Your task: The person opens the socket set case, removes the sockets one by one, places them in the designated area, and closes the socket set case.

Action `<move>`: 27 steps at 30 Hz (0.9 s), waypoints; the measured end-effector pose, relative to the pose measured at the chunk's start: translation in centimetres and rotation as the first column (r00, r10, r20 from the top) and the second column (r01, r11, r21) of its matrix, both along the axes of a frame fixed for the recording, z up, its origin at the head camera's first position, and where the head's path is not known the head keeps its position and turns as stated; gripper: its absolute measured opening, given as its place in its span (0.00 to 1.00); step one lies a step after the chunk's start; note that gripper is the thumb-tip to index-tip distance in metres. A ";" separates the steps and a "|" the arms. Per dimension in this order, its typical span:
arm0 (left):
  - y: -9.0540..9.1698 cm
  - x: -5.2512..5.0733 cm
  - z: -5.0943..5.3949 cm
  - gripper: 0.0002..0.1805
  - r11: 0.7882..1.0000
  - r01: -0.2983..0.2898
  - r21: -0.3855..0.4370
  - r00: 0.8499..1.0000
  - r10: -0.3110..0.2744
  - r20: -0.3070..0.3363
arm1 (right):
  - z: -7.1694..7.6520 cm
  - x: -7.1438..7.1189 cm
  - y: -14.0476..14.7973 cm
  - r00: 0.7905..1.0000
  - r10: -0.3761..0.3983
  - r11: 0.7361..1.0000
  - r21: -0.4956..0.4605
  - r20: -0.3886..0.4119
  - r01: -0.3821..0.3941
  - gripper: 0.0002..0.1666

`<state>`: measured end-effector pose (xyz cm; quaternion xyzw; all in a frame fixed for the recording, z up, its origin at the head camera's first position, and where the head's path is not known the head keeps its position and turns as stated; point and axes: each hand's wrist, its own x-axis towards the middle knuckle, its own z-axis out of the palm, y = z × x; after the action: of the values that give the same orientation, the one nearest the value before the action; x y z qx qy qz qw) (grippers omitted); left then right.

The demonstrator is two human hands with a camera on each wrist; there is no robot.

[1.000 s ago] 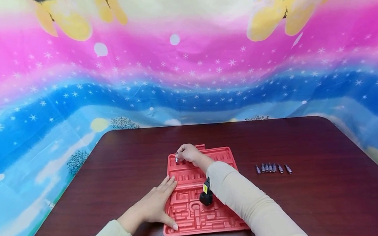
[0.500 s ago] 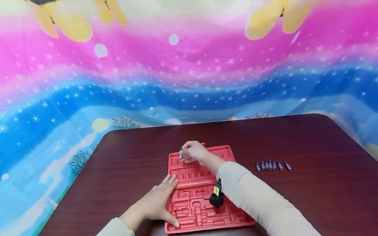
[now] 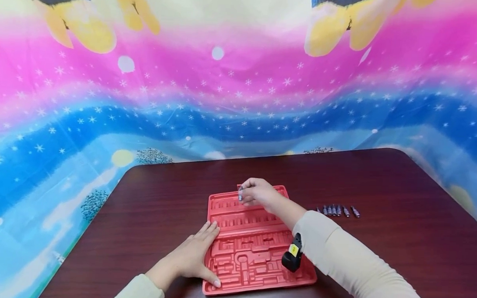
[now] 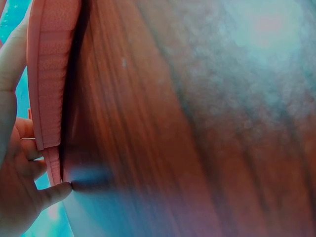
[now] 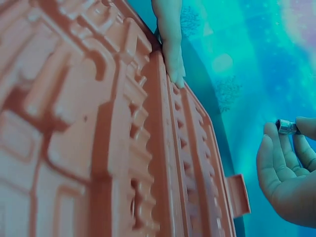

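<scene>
My right hand (image 3: 259, 194) pinches a small metal bit socket (image 5: 284, 127) between thumb and fingertips. It is above the far part of a red moulded plastic tool case (image 3: 258, 257), which lies opened out on the table. In the right wrist view the socket's hollow end faces away from the thumb. My left hand (image 3: 191, 256) rests with its fingers straight along the case's left edge, the thumb over the near left corner. Several similar bit sockets (image 3: 334, 210) lie in a row on the table to the right of the case, the leftmost partly behind my right forearm.
The dark wood table (image 3: 173, 195) has rounded far corners and a patterned cloth (image 3: 240, 92) hangs behind it. A black wrist camera (image 3: 291, 256) sits under my right wrist, over the case's right side. Shaped slots cover the case's inside.
My right hand has lifted from the case's far left slots and moved right, still holding the bit socket. My left hand stays on the case edge.
</scene>
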<state>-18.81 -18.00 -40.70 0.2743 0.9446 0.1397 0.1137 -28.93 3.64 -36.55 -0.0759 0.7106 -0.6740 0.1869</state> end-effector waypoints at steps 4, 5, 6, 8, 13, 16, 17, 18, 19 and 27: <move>0.0 0.0 0.0 0.67 1.000 -0.004 0.012 1.000 0.003 0.016 | 0.3 0.5 1.6 1.000 -0.001 1.000 -0.008 -0.001 0.001 0.07; 0.0 0.0 0.0 0.67 1.000 -0.004 0.014 1.000 0.003 0.016 | 0.4 0.6 2.1 1.000 0.000 1.000 -0.010 -0.006 0.000 0.07; 0.0 0.0 0.0 0.67 1.000 -0.003 0.015 1.000 0.003 0.014 | 0.5 0.7 2.6 1.000 -0.003 1.000 -0.015 -0.008 0.003 0.07; 0.0 -0.1 0.0 0.67 1.000 -0.003 0.017 1.000 0.003 0.014 | 0.8 0.9 3.5 1.000 -0.009 1.000 -0.025 -0.010 0.008 0.08; -0.1 -0.1 0.0 0.67 1.000 -0.001 0.022 1.000 0.001 0.013 | 1.1 1.4 5.7 1.000 -0.019 0.999 -0.035 -0.023 0.018 0.08; -0.1 0.0 -0.1 0.67 1.000 0.003 0.023 1.000 -0.003 0.004 | 1.2 1.6 6.9 0.999 -0.023 0.999 -0.033 -0.044 0.021 0.07; -0.1 0.0 -0.1 0.67 1.000 0.005 0.024 1.000 -0.005 0.001 | 1.2 1.7 7.3 0.998 -0.024 0.999 -0.034 -0.052 0.022 0.07; -0.2 0.0 -0.1 0.67 1.000 0.006 0.023 1.000 -0.006 -0.002 | 1.3 1.7 7.7 0.998 -0.027 0.999 -0.033 -0.059 0.025 0.07; -0.2 -0.1 -0.2 0.67 1.000 0.006 0.024 1.000 -0.006 -0.005 | 1.4 1.9 8.1 0.997 -0.032 0.999 -0.035 -0.064 0.030 0.06; -0.1 -0.1 -0.2 0.67 0.999 0.014 0.032 1.000 -0.014 -0.020 | 1.6 2.7 12.0 0.994 -0.072 0.997 -0.014 -0.081 0.071 0.08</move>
<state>-18.93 -18.05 -40.92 0.2841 0.9413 0.1516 0.1010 -26.19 15.67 -34.95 -0.0789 0.7163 -0.6804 0.1330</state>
